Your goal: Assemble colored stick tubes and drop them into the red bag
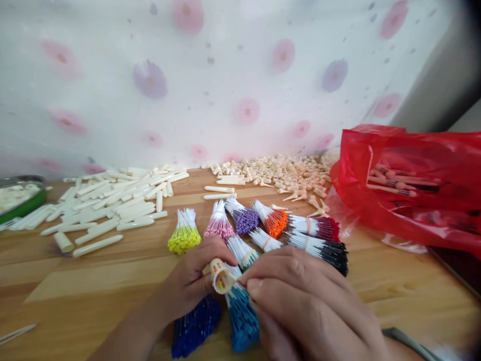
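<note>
My left hand (191, 276) is closed around a short cream plastic pen part (221, 277) with slots in its side. Its open end faces me, and small coloured bits show inside. My right hand (300, 296) pinches at the mouth of this part; whatever thin piece lies between its fingertips is too small to make out. Around both hands lie bundles of thin white pen refills with coloured ends: yellow (184, 236), pink (219, 223), purple (244, 219), orange (273, 220), dark red (319, 227), black (326, 250), light blue (240, 321) and dark blue (195, 328).
Cream pen barrels (112, 200) are heaped at the left, beside a green-rimmed bowl (22, 205). Small cream parts (270, 170) form a pile at the back. A red plastic bag (409, 175) stands at the right. Tweezers (17, 334) lie front left. Behind hangs a flowered curtain (225, 65).
</note>
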Available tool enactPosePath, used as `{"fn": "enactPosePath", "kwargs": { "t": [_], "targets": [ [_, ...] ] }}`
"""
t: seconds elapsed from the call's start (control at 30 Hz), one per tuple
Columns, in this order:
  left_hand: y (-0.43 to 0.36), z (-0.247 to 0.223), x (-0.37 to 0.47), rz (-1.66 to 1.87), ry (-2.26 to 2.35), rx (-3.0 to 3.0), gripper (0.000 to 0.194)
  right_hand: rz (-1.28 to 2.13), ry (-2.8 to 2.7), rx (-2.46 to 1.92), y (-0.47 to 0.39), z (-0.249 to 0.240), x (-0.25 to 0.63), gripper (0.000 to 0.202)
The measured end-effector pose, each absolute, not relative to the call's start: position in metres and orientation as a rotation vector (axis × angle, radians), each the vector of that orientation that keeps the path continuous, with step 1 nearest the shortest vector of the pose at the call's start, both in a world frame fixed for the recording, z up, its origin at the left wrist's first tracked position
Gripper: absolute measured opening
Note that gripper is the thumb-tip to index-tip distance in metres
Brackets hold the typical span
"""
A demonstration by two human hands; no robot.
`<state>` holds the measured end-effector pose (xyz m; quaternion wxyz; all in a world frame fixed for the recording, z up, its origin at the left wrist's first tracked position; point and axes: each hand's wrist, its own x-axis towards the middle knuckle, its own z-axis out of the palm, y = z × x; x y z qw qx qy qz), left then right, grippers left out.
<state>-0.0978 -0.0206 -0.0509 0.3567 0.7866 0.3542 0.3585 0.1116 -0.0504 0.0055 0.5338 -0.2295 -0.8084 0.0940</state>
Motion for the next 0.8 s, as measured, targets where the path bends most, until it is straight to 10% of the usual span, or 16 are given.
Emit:
{"fn": "enactPosePath", "kwargs": {
  "t": [0.8],
  "targets": [
    [-0.025, -0.051, -0.107, 0.996, 1.380, 2.485, 0.031, 0.525, -1.928, -0.695, -0.019, -0.018, 0.093, 0.013]
  ]
}}
